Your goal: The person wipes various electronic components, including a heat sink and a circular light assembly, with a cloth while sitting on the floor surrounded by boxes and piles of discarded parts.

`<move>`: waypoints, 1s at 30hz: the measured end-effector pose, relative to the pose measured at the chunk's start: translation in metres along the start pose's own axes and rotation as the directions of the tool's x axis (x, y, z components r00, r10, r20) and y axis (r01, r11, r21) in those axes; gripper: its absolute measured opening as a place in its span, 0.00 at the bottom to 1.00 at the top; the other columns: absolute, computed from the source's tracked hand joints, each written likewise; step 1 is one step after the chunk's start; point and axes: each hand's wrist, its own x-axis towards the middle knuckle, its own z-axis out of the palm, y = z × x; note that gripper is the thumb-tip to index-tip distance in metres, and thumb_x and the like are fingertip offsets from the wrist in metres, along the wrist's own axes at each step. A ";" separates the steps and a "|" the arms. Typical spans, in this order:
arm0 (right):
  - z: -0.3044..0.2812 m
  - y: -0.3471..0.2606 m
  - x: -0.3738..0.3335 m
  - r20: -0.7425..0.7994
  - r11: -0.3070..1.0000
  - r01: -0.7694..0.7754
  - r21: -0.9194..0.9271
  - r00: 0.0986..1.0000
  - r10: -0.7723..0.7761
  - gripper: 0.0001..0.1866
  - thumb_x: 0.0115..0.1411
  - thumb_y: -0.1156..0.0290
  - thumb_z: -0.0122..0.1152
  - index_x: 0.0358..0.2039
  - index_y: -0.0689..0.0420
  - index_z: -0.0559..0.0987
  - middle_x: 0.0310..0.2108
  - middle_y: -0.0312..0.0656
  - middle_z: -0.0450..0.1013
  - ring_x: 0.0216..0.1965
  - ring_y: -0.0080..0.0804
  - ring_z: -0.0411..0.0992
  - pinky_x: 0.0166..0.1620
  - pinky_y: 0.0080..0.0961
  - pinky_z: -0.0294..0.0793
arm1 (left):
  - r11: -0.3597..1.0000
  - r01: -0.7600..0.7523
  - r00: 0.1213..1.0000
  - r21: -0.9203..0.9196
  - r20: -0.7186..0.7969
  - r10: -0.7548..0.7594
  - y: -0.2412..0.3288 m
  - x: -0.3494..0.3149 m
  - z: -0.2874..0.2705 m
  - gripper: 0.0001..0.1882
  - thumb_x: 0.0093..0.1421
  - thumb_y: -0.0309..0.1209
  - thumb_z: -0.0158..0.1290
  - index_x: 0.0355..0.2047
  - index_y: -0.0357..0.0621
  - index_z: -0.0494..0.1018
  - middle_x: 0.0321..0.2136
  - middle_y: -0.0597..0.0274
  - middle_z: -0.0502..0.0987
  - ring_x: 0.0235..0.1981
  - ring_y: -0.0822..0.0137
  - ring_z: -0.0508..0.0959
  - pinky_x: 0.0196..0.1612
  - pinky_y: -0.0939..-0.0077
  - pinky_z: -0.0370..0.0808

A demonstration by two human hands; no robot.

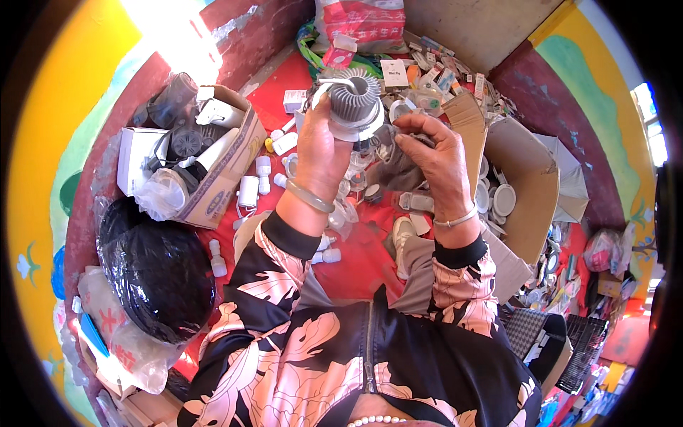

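My left hand [320, 146] is wrapped round a grey downlight [353, 99] with a ring of heat-sink fins and a round pale rim; a short white piece sticks out beside its top. To its right, my right hand [440, 153] pinches a crumpled grey cloth [395, 169], which hangs close to the lamp's rim. Whether cloth and rim touch I cannot tell. Below the hands, several small white fittings and lamps [263, 171] lie scattered on a red floor covering [348, 267].
On the left stands a cardboard box [224, 167] full of lamp parts, with a black plastic bag [153, 267] in front. An open carton [530, 171] at right holds round white lamps. Small boxes [393, 72] are heaped at the back beside a red-and-white sack [361, 25].
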 end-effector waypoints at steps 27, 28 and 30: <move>-0.017 -0.019 -0.004 0.019 0.996 -0.003 0.087 1.000 0.002 0.03 0.53 0.78 0.61 0.29 0.62 0.79 0.29 0.30 0.72 0.31 0.14 0.67 0.35 0.12 0.66 | 0.997 0.049 0.992 -0.062 0.123 -0.041 -0.003 -0.006 -0.005 0.19 0.61 0.35 0.45 0.48 0.34 0.66 0.46 0.53 0.73 0.48 0.60 0.73 0.55 0.62 0.67; -0.025 -0.017 -0.002 -0.022 0.993 0.039 0.111 0.999 -0.037 0.05 0.55 0.78 0.60 0.33 0.62 0.78 0.30 0.29 0.71 0.32 0.13 0.66 0.36 0.11 0.65 | 0.992 0.071 0.986 -0.105 0.161 -0.053 -0.001 -0.006 -0.006 0.20 0.61 0.35 0.47 0.49 0.35 0.66 0.46 0.53 0.73 0.49 0.60 0.73 0.55 0.62 0.67; -0.036 -0.017 0.001 -0.070 0.975 0.032 0.222 0.997 -0.017 0.08 0.55 0.77 0.59 0.37 0.62 0.77 0.31 0.29 0.71 0.33 0.14 0.66 0.37 0.11 0.66 | 0.997 0.075 0.984 -0.002 0.162 -0.074 -0.001 -0.005 -0.005 0.35 0.51 0.46 0.55 0.54 0.38 0.62 0.51 0.51 0.70 0.55 0.54 0.68 0.60 0.57 0.62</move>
